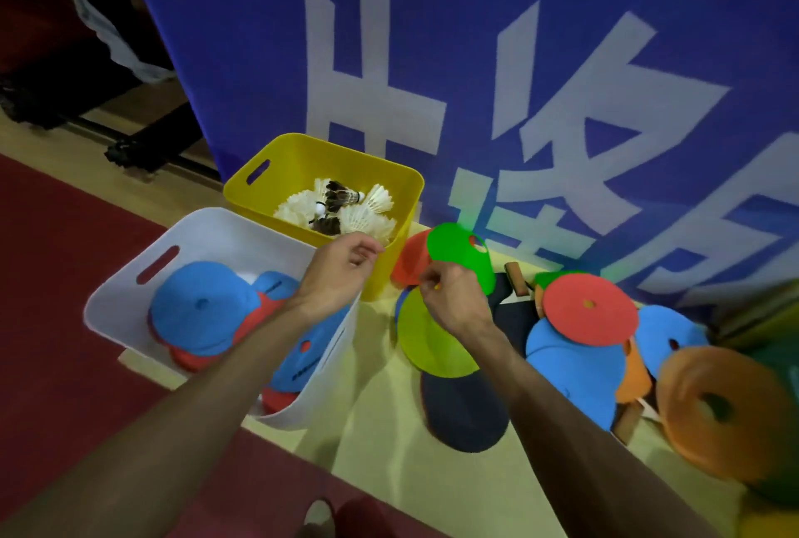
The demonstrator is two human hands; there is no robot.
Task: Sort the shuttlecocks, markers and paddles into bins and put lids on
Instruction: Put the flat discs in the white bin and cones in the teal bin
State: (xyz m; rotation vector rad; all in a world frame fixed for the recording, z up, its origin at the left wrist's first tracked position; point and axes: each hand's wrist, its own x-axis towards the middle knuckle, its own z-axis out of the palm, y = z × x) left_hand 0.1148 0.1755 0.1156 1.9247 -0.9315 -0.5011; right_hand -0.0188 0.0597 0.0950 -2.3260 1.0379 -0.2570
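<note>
Right hand (449,299) pinches the green marker (465,254) right of the yellow bin (380,278); left hand (341,267) hangs loosely curled, empty.

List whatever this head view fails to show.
All head view.
- Left hand: whether its curled fingers pinch anything, too small to tell.
- White bin: near contents, covered by the left forearm.
- Dark paddle: partly under the yellow-green marker and right forearm.
- Orange marker: blurred, at the right edge.
</note>
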